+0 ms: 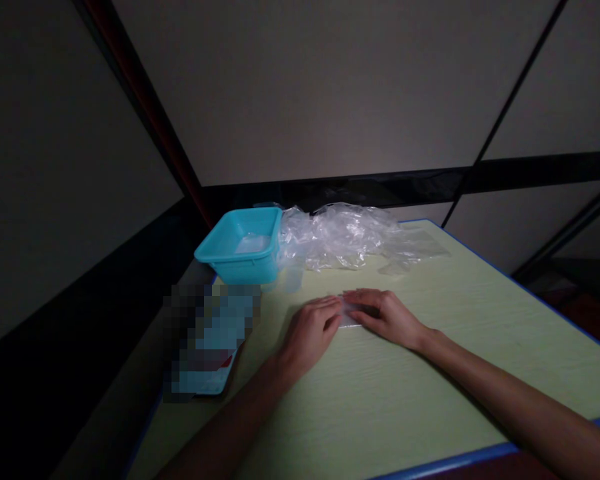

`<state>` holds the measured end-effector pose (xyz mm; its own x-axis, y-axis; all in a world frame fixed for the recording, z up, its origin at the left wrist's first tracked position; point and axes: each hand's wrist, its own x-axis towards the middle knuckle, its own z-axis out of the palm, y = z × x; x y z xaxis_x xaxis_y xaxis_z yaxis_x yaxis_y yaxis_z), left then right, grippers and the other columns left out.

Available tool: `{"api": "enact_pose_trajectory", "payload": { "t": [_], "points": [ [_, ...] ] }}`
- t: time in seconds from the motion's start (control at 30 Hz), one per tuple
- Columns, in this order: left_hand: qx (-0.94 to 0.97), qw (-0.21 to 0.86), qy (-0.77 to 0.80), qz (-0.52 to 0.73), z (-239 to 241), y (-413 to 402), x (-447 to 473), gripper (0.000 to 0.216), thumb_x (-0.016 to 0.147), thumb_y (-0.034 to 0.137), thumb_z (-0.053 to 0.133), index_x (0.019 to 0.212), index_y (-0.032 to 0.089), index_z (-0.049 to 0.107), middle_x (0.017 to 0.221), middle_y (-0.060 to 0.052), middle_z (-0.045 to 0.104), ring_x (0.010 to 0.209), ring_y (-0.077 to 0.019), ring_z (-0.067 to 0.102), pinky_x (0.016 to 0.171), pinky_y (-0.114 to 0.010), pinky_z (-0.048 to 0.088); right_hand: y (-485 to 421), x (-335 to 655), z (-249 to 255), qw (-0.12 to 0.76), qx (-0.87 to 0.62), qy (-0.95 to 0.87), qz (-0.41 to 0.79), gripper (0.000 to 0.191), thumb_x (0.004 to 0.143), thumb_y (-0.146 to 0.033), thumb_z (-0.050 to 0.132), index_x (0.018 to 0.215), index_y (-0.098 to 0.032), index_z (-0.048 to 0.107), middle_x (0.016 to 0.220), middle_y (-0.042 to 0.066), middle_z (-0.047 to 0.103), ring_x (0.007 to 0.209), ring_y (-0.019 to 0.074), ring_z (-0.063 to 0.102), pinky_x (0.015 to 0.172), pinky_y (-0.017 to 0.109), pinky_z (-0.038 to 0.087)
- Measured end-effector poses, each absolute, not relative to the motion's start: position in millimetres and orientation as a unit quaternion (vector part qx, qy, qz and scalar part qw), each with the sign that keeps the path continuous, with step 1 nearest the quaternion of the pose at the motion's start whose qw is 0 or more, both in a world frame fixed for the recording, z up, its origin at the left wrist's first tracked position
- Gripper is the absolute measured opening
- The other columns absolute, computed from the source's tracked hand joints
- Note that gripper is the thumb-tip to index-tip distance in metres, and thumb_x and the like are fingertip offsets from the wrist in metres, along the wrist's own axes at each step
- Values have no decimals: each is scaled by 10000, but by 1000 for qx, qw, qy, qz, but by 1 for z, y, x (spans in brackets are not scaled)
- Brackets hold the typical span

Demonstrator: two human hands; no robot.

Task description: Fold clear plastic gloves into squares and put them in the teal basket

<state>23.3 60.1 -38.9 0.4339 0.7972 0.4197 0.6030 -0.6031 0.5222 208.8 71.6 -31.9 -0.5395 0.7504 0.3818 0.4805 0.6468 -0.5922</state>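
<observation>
Between my two hands lies a small, flat, clear plastic sleeve [349, 321] on the table. My left hand [311, 332] holds down its left end, fingers together and thumb on the near side. At the other end, my right hand [394, 316] pinches it with bent fingers and thumb. Both hands cover much of the sleeve, so its full shape is hidden.
A turquoise plastic basket [247, 268] with something pale inside stands at the back left of the pale green table [380, 407]. Crumpled clear plastic bags [347, 233] are heaped beside it. Along the left edge lies a blurred-out flat item [210, 383]. A wall [330, 93] rises behind.
</observation>
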Motion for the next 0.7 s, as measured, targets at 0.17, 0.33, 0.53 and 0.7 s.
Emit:
{"api": "enact_pose_trajectory", "payload": {
  "t": [0.17, 0.33, 0.53, 0.7],
  "points": [
    [834, 157, 424, 316, -36, 58, 25, 321, 740, 62, 604, 1040, 170, 638, 1102, -63, 640, 1020, -179, 594, 921, -294, 447, 69, 205, -29, 306, -402, -826, 250, 287, 768, -152, 573, 1049, -167, 631, 993, 54, 682, 863, 198, 637, 770, 299, 485],
    [829, 157, 438, 311, -39, 61, 22, 291, 725, 117, 651, 1010, 176, 656, 1087, -75, 646, 1012, -205, 599, 918, -330, 451, 70, 206, -30, 301, -403, -822, 269, 267, 761, -211, 623, 1025, -167, 635, 1008, 59, 674, 887, 205, 625, 794, 307, 473],
    [833, 150, 433, 309, -44, 63, 20, 314, 719, 150, 671, 1027, 204, 646, 1103, -53, 641, 1005, -190, 602, 912, -316, 452, 73, 209, -32, 303, -404, -815, 284, 368, 729, -286, 673, 1077, -182, 615, 1051, 70, 654, 919, 222, 610, 819, 332, 467],
    [834, 144, 438, 304, -42, 62, 20, 303, 710, 163, 684, 1009, 205, 655, 1098, -61, 642, 999, -198, 604, 912, -332, 450, 73, 210, -31, 305, -399, -814, 292, 369, 723, -300, 676, 1071, -192, 618, 1041, 66, 656, 915, 227, 610, 810, 341, 473]
  ]
}}
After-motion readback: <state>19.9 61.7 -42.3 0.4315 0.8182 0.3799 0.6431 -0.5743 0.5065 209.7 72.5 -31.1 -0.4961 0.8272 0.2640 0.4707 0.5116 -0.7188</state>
